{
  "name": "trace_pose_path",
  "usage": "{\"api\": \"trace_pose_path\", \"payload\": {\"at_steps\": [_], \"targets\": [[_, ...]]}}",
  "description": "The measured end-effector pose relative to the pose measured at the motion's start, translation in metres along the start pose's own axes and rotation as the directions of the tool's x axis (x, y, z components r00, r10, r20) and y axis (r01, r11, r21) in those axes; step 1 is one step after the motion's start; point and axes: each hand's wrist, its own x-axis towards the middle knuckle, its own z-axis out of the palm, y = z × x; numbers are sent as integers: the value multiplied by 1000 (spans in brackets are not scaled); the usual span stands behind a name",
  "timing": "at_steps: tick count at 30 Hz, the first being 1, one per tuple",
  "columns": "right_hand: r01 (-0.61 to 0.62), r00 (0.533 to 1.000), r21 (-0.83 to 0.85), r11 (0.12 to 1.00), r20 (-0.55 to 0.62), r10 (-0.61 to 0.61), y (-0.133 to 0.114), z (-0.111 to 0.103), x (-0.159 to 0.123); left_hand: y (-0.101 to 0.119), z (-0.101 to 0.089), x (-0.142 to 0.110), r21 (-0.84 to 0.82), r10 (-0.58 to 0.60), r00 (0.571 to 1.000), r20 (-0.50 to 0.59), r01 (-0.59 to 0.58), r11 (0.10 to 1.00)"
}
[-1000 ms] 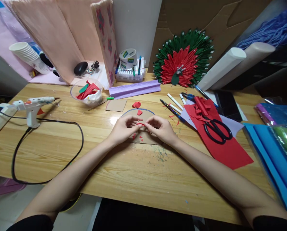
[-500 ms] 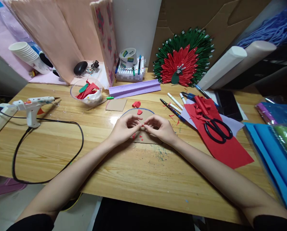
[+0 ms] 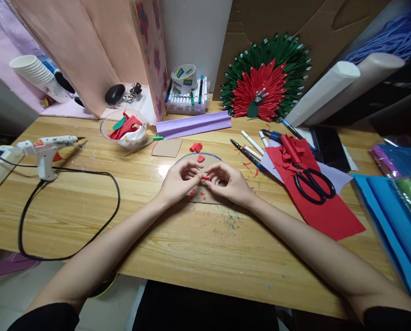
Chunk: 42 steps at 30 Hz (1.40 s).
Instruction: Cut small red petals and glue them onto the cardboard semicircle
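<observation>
Between the fingertips of both hands is a small twisted piece of red paper (image 3: pixel 206 178). My left hand (image 3: pixel 181 181) pinches its left end, and my right hand (image 3: pixel 229 184) pinches the right end. Beneath them lies a rounded cardboard piece (image 3: pixel 210 198) with a blue line along its curved edge. Small red paper bits (image 3: pixel 202 196) rest on the cardboard below my fingers. Beyond my fingertips, one red paper piece (image 3: pixel 201 158) lies near the top of the cardboard, with a crumpled red clump (image 3: pixel 196 147) just past its edge.
Black-handled scissors (image 3: pixel 315 185) lie on red paper (image 3: pixel 333 216) at right, near several markers (image 3: pixel 252 142). A glue gun (image 3: pixel 48 154) with a looping black cord stands at left. Behind are a plastic bowl (image 3: pixel 105 131) of scraps, folded purple paper (image 3: pixel 193 125) and a red-green peacock craft (image 3: pixel 264 82).
More of the red paper now shows between my fingertips, which have parted slightly. Both hands otherwise stay in place over the cardboard, and the view has shifted a little.
</observation>
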Motion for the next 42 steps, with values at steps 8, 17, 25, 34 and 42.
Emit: {"api": "trace_pose_path", "payload": {"at_steps": [8, 17, 25, 34, 42], "targets": [[-41, 999, 71, 997, -12, 42, 0, -2, 1, 1, 0, -2, 52, 48, 999, 25, -50, 997], [-36, 999, 67, 997, -35, 38, 0, -2, 1, -2, 2, -2, 17, 39, 998, 59, -40, 999], [-61, 996, 89, 994, -60, 67, 1, -2, 2, -1, 3, -1, -53, -9, 998, 57, 12, 999], [-46, 999, 80, 996, -12, 47, 2, -3, 2, -2, 1, -1, -64, -1, 998, 59, 5, 998], [-52, 998, 40, 998, -29, 53, 3, -3, 2, -1, -2, -3, 0, 7, 994, 110, -7, 1000]]}}
